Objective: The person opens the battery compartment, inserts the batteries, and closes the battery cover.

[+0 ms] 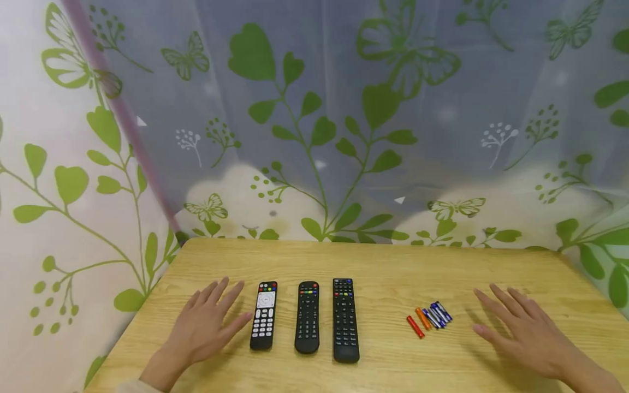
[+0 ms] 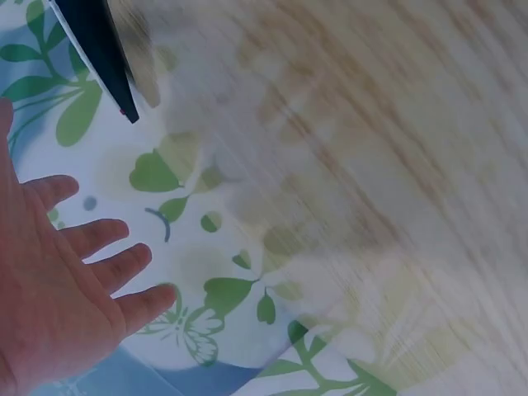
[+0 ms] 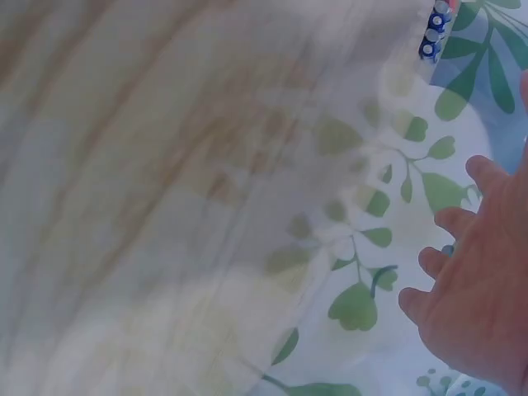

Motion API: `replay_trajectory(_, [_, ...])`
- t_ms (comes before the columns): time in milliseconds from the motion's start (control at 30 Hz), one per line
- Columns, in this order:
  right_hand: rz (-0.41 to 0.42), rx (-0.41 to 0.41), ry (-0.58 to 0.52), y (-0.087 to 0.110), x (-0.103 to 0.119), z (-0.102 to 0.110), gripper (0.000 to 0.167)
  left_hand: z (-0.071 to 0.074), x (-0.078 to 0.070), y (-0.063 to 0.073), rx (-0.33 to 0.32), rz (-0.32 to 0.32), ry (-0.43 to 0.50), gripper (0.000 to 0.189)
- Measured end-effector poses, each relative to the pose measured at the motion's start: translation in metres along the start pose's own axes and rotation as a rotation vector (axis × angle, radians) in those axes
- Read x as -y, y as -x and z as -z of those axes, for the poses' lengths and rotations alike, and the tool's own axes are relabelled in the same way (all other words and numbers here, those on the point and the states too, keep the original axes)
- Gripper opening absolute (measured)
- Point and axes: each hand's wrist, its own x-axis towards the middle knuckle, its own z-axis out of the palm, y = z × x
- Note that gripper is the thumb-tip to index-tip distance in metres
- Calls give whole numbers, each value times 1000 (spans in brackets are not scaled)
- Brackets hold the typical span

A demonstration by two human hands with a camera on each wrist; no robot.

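Observation:
Three black remote controls lie side by side on the wooden table. The left remote (image 1: 263,316) has white buttons; the middle remote (image 1: 307,316) has a rounded end, and the right remote (image 1: 346,322) is the longest. My left hand (image 1: 203,322) is held palm down with spread fingers, its thumb tip close to the left remote's edge. To the right lie a red battery (image 1: 415,327), an orange battery (image 1: 423,319) and several blue-and-white batteries (image 1: 441,312). Farther right, my right hand (image 1: 523,333) spreads its fingers and holds nothing. In the right wrist view, blue battery ends (image 3: 431,41) show at the top.
The light wooden table (image 1: 393,273) meets a hanging curtain (image 1: 319,164) printed with leaves and butterflies along its back edge. More of this printed cloth (image 1: 64,218) hangs at the left side. Bare wood lies between the right remote and the batteries.

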Motion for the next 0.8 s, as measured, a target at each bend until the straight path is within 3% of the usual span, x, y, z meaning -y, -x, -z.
replay_trajectory(567, [86, 1, -56, -33, 51, -1, 64, -1, -19, -16, -6, -10, -16, 65])
replay_trajectory(800, [104, 24, -76, -48, 74, -11, 64, -3, -25, -14, -4, 15, -3, 64])
